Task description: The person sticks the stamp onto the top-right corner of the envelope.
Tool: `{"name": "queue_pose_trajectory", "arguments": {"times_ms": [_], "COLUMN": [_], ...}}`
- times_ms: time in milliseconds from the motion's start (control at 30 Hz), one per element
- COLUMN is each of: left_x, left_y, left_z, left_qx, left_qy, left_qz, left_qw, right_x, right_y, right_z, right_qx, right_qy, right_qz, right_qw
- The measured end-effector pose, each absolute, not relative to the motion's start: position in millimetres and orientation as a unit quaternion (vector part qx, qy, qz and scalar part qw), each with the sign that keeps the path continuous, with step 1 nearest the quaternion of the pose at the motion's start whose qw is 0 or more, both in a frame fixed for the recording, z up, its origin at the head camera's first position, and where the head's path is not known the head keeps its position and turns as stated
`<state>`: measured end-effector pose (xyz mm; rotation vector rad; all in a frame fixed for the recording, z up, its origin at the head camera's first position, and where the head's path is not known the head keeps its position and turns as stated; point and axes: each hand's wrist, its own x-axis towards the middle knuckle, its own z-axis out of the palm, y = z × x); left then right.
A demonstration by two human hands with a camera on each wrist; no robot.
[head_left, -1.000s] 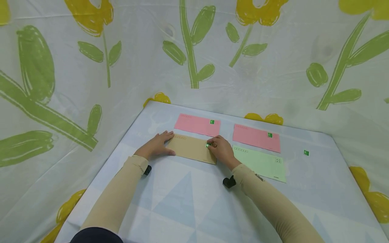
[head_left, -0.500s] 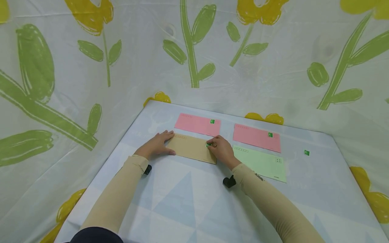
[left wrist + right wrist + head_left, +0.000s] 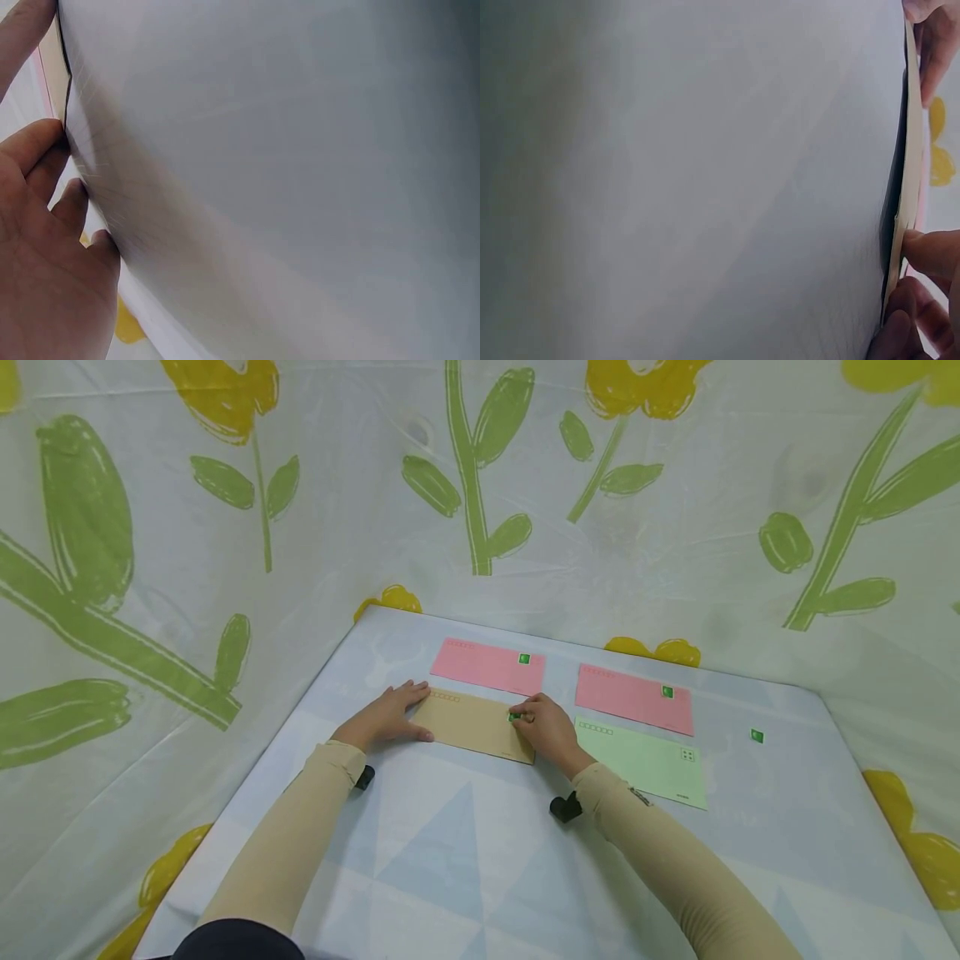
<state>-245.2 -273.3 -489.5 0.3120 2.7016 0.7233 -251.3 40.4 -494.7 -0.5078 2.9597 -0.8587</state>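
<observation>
Envelope of tan paper (image 3: 468, 727) lies on the pale table (image 3: 420, 860), with small boxes printed at its upper left. At its left end we see the left hand (image 3: 386, 717) resting, fingers extended and spread; near the right end, the right hand (image 3: 551, 731) pinches a green stamp (image 3: 515, 717). Compared with half a second ago, we find hands and envelope practically unmoved. Behind, the left pink envelope (image 3: 483, 666) bears a stamp, likewise the right pink envelope (image 3: 626, 697); before the latter lies a light green envelope (image 3: 637, 762), then a loose stamp (image 3: 757, 736). The envelopes' insides are hidden from us.
</observation>
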Motion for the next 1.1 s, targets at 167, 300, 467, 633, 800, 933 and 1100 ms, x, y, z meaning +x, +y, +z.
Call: {"name": "queue_pose_trajectory", "arguments": {"times_ms": [167, 300, 467, 633, 800, 933, 1100], "left_x": [-246.5, -247.9, -248.0, -247.6, -247.1, -246.0, -246.0], "left_y": [-274.3, -275.0, -275.5, -275.0, -274.3, -273.7, -273.3], "left_z": [-490.9, -492.6, -492.3, -490.9, -489.6, -488.4, -489.1], "left_qx": [0.114, 0.117, 0.116, 0.121, 0.116, 0.118, 0.119], "left_qy": [0.947, 0.947, 0.945, 0.946, 0.945, 0.946, 0.947], "left_qz": [0.255, 0.254, 0.259, 0.257, 0.259, 0.257, 0.253], "left_qw": [0.161, 0.160, 0.161, 0.159, 0.162, 0.161, 0.160], "right_x": [-251.9, -252.2, -252.4, -251.8, -251.5, -251.3, -251.3], "right_y": [39.9, 40.0, 39.7, 39.6, 39.7, 39.8, 40.0], "right_z": [-495.4, -495.0, -493.6, -493.5, -494.0, -494.0, -494.5], "right_qx": [-0.159, -0.158, -0.156, -0.157, -0.155, -0.155, -0.159], "right_qy": [0.948, 0.947, 0.947, 0.948, 0.948, 0.948, 0.948], "right_qz": [-0.273, -0.279, -0.280, -0.278, -0.279, -0.279, -0.275], "right_qw": [0.013, 0.015, 0.020, 0.016, 0.013, 0.016, 0.016]}}
